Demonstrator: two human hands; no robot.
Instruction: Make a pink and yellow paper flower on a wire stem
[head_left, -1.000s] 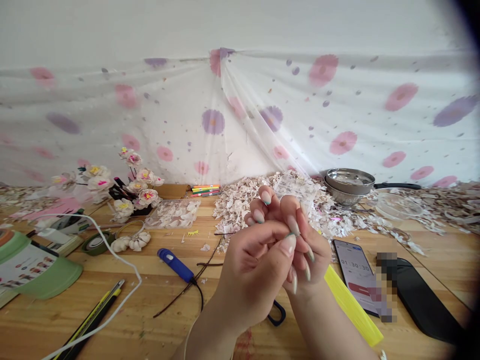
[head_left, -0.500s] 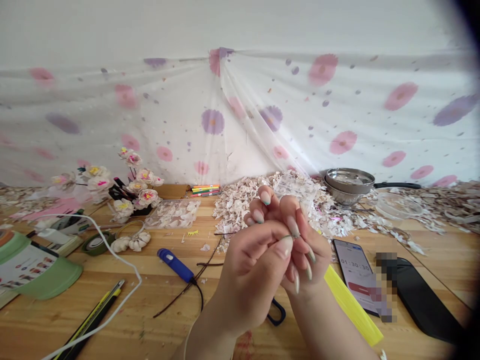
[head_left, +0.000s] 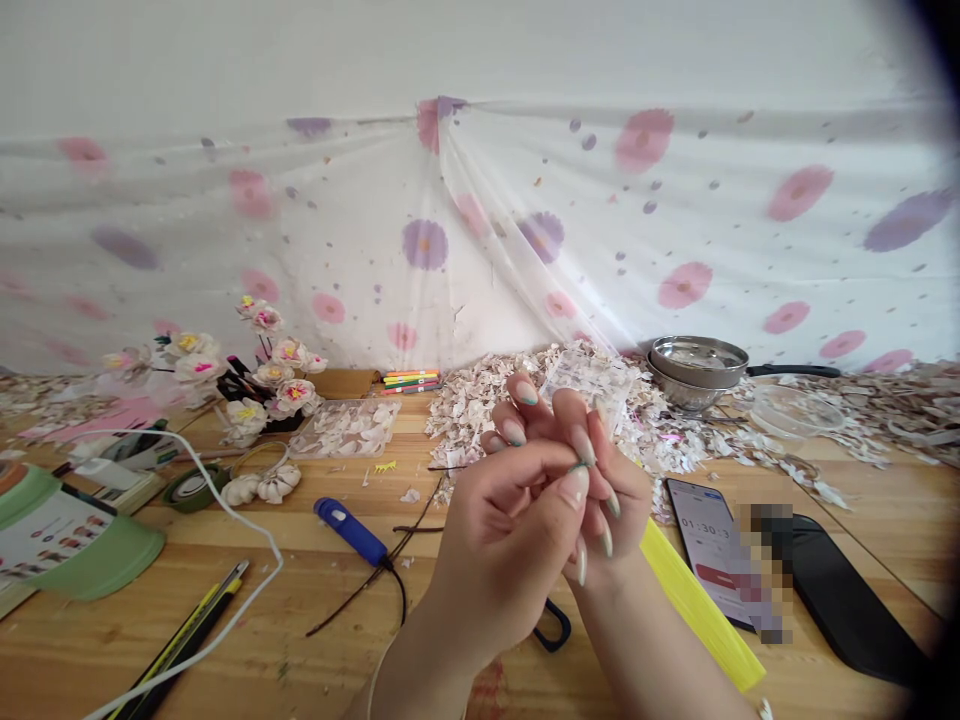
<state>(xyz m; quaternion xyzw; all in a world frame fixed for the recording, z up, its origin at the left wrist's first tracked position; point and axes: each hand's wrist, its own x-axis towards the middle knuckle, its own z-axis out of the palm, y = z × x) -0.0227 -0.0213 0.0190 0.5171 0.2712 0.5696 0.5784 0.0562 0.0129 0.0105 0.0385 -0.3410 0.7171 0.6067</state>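
Our left hand [head_left: 491,550] and right hand [head_left: 626,485] meet above the table [head_left: 277,640], raised, we judge, for a clear view. Their fingertips bunch together and hide whatever lies between, so we cannot tell whether anything is gripped. The yellow strip [head_left: 697,605] lies just beside our right forearm, probably for easy reach, and the phone [head_left: 705,545] is turned so its timer faces us. The blue tool [head_left: 351,530] rests on our left; behind our hands sits 1 heap of pale flakes [head_left: 480,400].

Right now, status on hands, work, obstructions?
Left hand, right hand: fingertips together. Anything held: too small to tell. Yellow strip on right, partly hidden.
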